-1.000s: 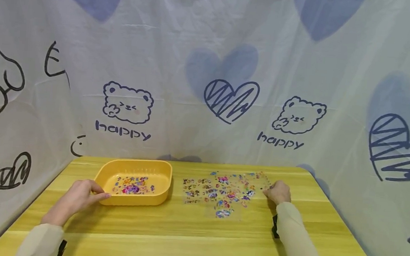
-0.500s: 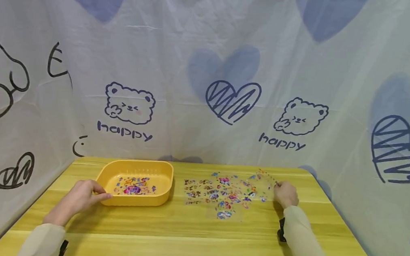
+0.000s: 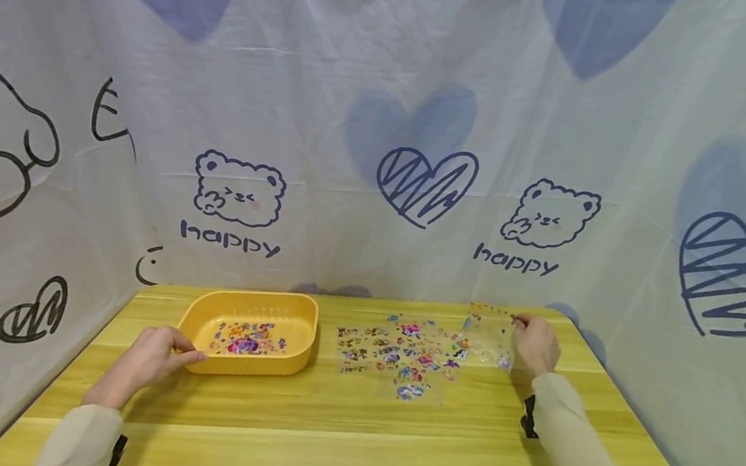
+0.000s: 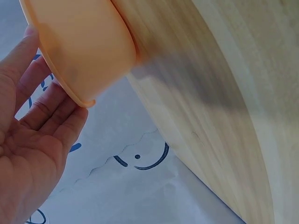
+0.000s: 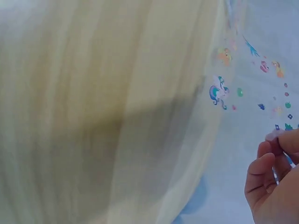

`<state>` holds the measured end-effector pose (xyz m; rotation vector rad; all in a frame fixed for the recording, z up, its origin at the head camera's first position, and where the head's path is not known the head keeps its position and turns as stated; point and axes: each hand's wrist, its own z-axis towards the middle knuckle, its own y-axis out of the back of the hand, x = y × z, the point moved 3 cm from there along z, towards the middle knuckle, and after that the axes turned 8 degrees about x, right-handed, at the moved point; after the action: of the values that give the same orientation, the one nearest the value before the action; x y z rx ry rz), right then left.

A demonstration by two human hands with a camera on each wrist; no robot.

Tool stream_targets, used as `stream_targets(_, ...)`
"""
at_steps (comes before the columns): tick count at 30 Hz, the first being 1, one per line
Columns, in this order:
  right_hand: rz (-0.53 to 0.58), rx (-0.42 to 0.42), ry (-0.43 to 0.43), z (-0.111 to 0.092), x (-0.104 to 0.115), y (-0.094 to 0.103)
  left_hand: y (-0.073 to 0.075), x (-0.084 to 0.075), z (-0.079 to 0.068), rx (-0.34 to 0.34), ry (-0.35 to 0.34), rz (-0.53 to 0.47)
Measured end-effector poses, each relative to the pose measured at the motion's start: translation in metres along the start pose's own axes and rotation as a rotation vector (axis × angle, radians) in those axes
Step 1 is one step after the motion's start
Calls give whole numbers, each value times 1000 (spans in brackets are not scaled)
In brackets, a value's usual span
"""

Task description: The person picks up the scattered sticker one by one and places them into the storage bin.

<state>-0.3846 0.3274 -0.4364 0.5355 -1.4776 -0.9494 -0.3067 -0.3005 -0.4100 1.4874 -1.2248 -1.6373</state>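
In the head view a yellow plastic basket (image 3: 299, 352) stands on the table's left side, with colourful stickers (image 3: 247, 339) inside. My left hand (image 3: 145, 361) holds its near left corner, thumb along the front rim; the left wrist view has the fingertips against the rim of the basket (image 4: 88, 51). My right hand (image 3: 538, 345) pinches the edge of a clear sticker sheet (image 3: 487, 335), raised off the table at that side. Small pony figures on this sticker sheet (image 5: 252, 79) show in the right wrist view, above the right hand (image 5: 275, 172).
Several more clear sticker sheets (image 3: 396, 353) lie overlapping in the middle of the wooden-patterned table (image 3: 302, 434). A white cloth (image 3: 344, 253) printed with hearts and bears hangs close behind the table and at both sides.
My right hand has moved right and up, lifting the sticker sheet's edge and tilting it away from the other sheets. The left hand keeps its place on the basket; the head view has shifted slightly.
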Motion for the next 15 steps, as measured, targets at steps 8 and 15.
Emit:
stream_targets(8, 16, -166, 47, 1, 9, 9, 0, 1, -1, 1, 12, 1)
stream_targets(15, 13, -251, 101, 1, 13, 12, -1, 1, -1, 16, 35, -8)
